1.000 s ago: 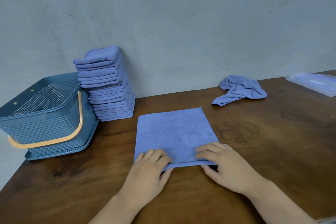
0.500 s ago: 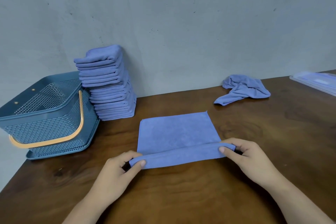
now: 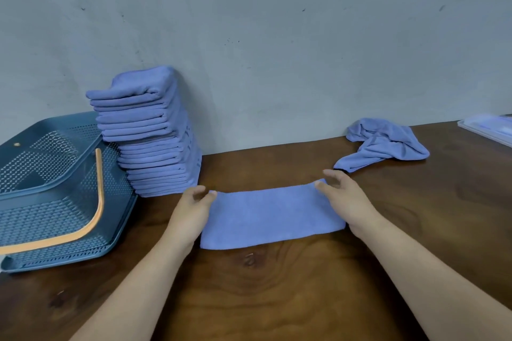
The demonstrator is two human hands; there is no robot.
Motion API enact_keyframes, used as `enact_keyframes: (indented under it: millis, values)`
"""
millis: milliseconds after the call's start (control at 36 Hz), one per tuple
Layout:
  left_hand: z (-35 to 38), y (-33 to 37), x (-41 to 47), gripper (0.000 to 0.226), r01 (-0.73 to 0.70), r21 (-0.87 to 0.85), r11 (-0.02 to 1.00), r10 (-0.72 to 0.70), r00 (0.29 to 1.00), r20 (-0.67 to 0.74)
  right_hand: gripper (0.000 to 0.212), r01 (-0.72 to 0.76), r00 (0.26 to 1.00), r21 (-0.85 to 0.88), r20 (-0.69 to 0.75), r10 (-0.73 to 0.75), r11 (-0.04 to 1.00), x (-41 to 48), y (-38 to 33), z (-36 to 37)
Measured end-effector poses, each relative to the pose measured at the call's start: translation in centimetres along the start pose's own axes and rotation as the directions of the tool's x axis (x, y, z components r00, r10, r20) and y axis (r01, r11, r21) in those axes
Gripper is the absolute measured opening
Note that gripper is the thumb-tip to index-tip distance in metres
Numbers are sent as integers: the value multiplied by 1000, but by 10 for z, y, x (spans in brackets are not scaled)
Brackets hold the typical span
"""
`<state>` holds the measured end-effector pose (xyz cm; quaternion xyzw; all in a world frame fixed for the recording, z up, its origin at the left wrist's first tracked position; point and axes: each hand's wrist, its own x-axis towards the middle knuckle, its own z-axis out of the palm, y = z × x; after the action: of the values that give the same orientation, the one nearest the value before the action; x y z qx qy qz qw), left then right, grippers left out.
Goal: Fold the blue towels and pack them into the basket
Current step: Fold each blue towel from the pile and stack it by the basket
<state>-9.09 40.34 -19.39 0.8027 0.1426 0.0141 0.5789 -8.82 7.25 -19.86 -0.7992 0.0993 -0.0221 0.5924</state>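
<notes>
We pinch the far corners of the half-folded blue cloth towel (image 3: 271,216) with left hand (image 3: 194,203) and right hand (image 3: 345,198), squaring its edges at twelve o'clock on the brown wooden tabletop (image 3: 277,299), the perforated blue plastic basket (image 3: 55,219) waiting at nine o'clock.

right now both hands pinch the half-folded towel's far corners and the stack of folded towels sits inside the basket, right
No. The head view shows the stack of folded towels on the table beside the basket, not inside it. Left hand and right hand do pinch the half-folded towel at its far corners.
</notes>
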Motion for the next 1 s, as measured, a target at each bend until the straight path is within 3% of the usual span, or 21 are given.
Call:
enact_keyframes:
  millis: [56,167,306,583,694,861,1000]
  values:
    - [1,-6,-9,41,-67,53,996,68,997,-19,47,23,1000,-16,-19,-23,1000,-7,6,-1]
    - [0,-20,-17,27,-210,138,968,212,977,6,26,159,987,-171,8,-160,972,-16,22,-2]
    - [6,-26,-26,30,-302,230,925,322,945,-54,33,200,972,-285,-64,-226,938,-17,27,6]
    - [4,-23,-27,49,-330,404,853,369,929,-20,39,165,965,-544,-82,-248,823,-14,26,8]
    - [4,-26,-23,50,-333,473,816,373,928,9,40,171,963,-679,-38,-267,714,-7,29,7]
    - [8,-34,-17,52,-311,731,608,424,905,32,34,149,962,-813,-12,-273,563,-9,22,17]
    - [13,-33,-21,64,-238,897,371,461,886,45,41,65,949,-942,-44,-314,330,-17,18,16]
